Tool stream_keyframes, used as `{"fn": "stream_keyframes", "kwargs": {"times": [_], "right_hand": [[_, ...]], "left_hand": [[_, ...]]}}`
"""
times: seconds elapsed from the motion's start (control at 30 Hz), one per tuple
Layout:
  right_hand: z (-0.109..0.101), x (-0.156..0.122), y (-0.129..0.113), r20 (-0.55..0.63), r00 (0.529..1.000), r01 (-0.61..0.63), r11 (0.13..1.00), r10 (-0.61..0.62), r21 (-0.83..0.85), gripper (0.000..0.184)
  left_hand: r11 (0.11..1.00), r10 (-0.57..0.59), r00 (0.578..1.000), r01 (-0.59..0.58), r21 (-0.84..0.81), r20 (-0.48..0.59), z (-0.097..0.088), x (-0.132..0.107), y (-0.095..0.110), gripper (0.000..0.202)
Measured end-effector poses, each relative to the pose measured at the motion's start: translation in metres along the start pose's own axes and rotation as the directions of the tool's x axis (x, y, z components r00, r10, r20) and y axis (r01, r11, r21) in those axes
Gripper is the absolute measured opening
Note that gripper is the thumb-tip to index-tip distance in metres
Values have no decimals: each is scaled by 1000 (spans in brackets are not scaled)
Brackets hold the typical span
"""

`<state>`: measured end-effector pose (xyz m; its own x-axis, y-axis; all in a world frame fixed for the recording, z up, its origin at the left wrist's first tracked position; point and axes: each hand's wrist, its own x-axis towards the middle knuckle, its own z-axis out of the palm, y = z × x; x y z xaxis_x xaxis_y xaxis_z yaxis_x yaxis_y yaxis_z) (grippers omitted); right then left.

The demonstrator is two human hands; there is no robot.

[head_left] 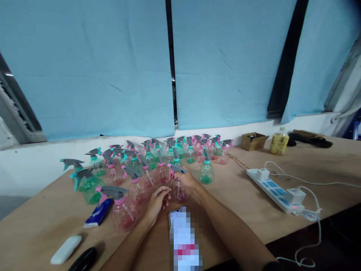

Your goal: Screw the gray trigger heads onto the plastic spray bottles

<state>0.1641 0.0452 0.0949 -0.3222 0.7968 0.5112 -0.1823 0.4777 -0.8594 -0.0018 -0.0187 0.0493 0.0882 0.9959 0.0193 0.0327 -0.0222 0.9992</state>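
The person's right hand [187, 180] grips a pink spray bottle [179, 192] around its neck, just under the grey trigger head [179, 169]. The bottle is near the middle of the bench [242, 207], roughly upright, at twelve o'clock from the phone [175, 213]. The left hand [158, 201] is at about eight o'clock from the bottle, half opened with the fingers loosely curled and nothing visible in it.

The bottle looks light, its clear round body probably thin plastic that would give a little under a squeeze and feel slick. It seems unlikely to shatter, though the trigger could be pressed by accident. The neck, below the head, looks like the surest hold; a palm cupped around the body would steady it.

The right hand covers much of the neck, so the collar and the far fingers are hard to make out. Whether the left fingertips touch the body cannot be told, nor whether the base rests on the bench. At two o'clock from it, a green spray bottle [207, 175] shows whole, while the crowded ones at ten to one o'clock overlap. A mosaic hides most of the phone, and a black object [84, 259] around eight o'clock is cut off by the lower edge.
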Motion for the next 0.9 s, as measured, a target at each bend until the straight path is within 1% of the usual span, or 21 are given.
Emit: {"fn": "stream_keyframes", "kwargs": {"times": [0.13, 0.23, 0.33, 0.4, 0.5, 0.6, 0.67, 0.77, 0.9], "right_hand": [[0, 0, -3, 121, 992, -43, 996, 34, 72, 22], [1, 0, -2, 148, 988, -70, 991, 53, 112, 20], [3, -1, -2, 74, 995, -82, 987, 72, 135, 13], [4, -1, -2, 30, 997, -80, 990, 77, 115, 12], [3, 0, -3, 57, 996, -69, 995, 65, 73, 13], [2, 0, -2, 91, 995, -55, 995, 48, 81, 17], [3, 0, 0, 80, 995, -68, 994, 61, 90, 17], [6, 0, 3, 0, 993, -117, 988, 117, 99, 13], [8, 0, 6, -66, 991, -108, 986, 117, 131, 10]], "left_hand": [[1000, -3, 1000, 3, 1, 3, 0, -1, 2, 31], [1000, 1, 1000, -1, 2, -4, 1, -2, 3, 31], [1000, 6, 1000, -6, 7, -4, 1, -2, 2, 30], [1000, 8, 1000, -8, 12, -3, 1, -1, 1, 30], [1000, 10, 1000, -10, 18, 1, 0, -1, 0, 29], [1000, 10, 1000, -10, 12, 2, 1, -3, 2, 28], [1000, 11, 1000, -11, 8, 3, 1, -3, 2, 29], [1000, 14, 1000, -14, 13, 13, 1, -3, 1, 29], [1000, 19, 1000, -19, 12, 19, 0, 0, -2, 29]]}}
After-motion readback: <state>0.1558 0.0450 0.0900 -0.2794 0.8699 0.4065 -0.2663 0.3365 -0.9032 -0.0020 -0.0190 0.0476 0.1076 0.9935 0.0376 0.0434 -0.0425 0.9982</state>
